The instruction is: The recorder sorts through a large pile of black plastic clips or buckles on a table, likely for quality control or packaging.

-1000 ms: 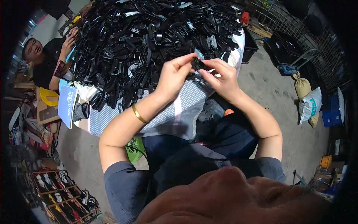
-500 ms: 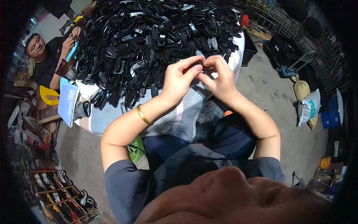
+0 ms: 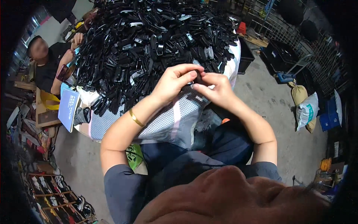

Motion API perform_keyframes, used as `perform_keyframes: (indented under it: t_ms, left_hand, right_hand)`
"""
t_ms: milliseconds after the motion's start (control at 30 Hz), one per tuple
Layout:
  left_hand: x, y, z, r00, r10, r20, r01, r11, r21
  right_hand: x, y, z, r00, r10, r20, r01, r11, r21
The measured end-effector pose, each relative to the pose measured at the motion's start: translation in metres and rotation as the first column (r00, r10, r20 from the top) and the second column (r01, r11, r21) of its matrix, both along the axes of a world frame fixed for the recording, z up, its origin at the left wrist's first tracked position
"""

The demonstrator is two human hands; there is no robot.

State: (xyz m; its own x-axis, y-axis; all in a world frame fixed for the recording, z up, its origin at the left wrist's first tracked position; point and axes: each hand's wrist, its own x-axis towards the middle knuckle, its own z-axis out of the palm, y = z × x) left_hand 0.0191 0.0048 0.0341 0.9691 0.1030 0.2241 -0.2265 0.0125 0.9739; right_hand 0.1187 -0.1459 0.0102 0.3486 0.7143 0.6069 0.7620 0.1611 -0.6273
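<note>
My left hand (image 3: 172, 81) and my right hand (image 3: 217, 87) meet over the near edge of a big heap of black pieces (image 3: 140, 48). Between their fingertips they pinch a small dark piece (image 3: 198, 77), mostly covered by the fingers, so its exact kind cannot be made out. The heap's pieces are slim and black, some with shiny metal or pale parts. Beneath the heap, a grey-white patterned cloth (image 3: 158, 121) with a pink stripe hangs down toward my lap. A gold bangle (image 3: 136, 118) circles my left wrist.
Across the heap's left side sits another person (image 3: 52, 59), hands at its edge. A blue-white box (image 3: 69, 109) stands at the left corner. To the right are a black crate (image 3: 245, 56) and filled sacks (image 3: 307, 114). A rack (image 3: 61, 198) lies at lower left.
My hands have shifted slightly down and to the left in the picture, still together on the small dark piece. The view has tilted a little.
</note>
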Motion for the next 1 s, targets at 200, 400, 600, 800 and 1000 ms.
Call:
perform_keyframes:
  t_ms: [200,400,600,800,1000]
  left_hand:
    - [-0.021,0.023,0.041,0.956,0.27,0.117,-0.274,0.673,0.688]
    - [-0.023,0.015,0.017,0.962,0.197,0.191,-0.228,0.19,0.955]
    - [-0.006,0.006,-0.016,0.902,0.285,0.325,-0.339,0.0,0.941]
    - [-0.005,0.003,-0.023,0.893,0.282,0.351,-0.385,0.073,0.92]
    - [-0.004,0.006,-0.012,0.895,0.321,0.31,-0.424,0.394,0.815]
  right_hand:
    - [0.012,-0.035,0.041,0.933,0.359,-0.008,-0.26,0.661,-0.704]
    - [0.011,-0.009,0.01,0.973,0.223,0.065,-0.17,0.874,-0.456]
    - [0.01,0.025,-0.025,0.903,-0.052,0.426,0.186,0.942,-0.28]
    - [0.019,0.018,-0.02,0.904,0.044,0.426,0.031,0.985,-0.168]
    - [0.028,0.007,-0.014,0.998,-0.057,-0.021,0.053,0.982,-0.184]
